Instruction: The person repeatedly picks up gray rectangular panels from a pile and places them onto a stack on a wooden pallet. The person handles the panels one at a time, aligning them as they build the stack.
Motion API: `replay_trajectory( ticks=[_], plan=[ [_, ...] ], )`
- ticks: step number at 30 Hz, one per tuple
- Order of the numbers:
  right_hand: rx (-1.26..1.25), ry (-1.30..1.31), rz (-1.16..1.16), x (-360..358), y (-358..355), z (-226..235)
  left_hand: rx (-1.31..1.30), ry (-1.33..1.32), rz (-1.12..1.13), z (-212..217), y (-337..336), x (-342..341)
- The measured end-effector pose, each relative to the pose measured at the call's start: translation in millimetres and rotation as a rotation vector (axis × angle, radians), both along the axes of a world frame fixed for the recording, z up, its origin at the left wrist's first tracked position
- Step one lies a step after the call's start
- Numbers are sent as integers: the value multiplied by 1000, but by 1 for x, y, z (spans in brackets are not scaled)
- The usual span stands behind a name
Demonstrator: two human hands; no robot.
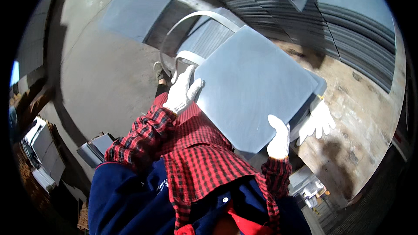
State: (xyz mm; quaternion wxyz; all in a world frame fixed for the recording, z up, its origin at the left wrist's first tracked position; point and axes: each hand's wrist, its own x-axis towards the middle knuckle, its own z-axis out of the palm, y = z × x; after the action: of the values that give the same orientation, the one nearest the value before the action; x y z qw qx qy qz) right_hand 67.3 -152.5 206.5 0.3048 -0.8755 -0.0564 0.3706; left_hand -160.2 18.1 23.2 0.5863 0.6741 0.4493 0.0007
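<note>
A large smooth grey square tile [257,85] lies tilted in front of me, between my gloved hands. My left hand [180,91], in a white knit glove, is closed at its left edge, the thumb pointing toward the face. At the near right edge, my right hand [279,138] has its thumb on top, and its other fingers are hidden beneath. Under the tile's right corner, the edge of another grey piece [321,88] shows. A spare white glove [318,119] rests beside it, close to my right hand.
A stained wooden tabletop [348,126] spreads to the right. Stacked grey tiles [357,30] stand at the far right. Beyond the held tile is a white chair [191,56] with curved arms, with several tiles in it. Another grey square panel [137,8] stands far left.
</note>
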Motion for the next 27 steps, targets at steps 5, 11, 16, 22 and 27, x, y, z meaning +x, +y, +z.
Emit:
replay_trajectory(
  ticks=[5, 11, 16, 22, 27],
  plan=[
    [39, 185, -68, -34, 11, 24, -216, -151, 9, 2, 64, -35],
    [106, 349, -143, -85, 42, 62, -282, -390, 86, 3, 143, 5],
    [132, 153, 192, -108, 37, 70, -506, -352, 336, 5, 204, 27],
    [285, 255, -219, -137, 69, 69, -715, -440, 240, 41, 175, -36],
    [310, 236, -348, -126, 65, 36, -1142, -404, 321, 11, 162, -103]
  ],
)
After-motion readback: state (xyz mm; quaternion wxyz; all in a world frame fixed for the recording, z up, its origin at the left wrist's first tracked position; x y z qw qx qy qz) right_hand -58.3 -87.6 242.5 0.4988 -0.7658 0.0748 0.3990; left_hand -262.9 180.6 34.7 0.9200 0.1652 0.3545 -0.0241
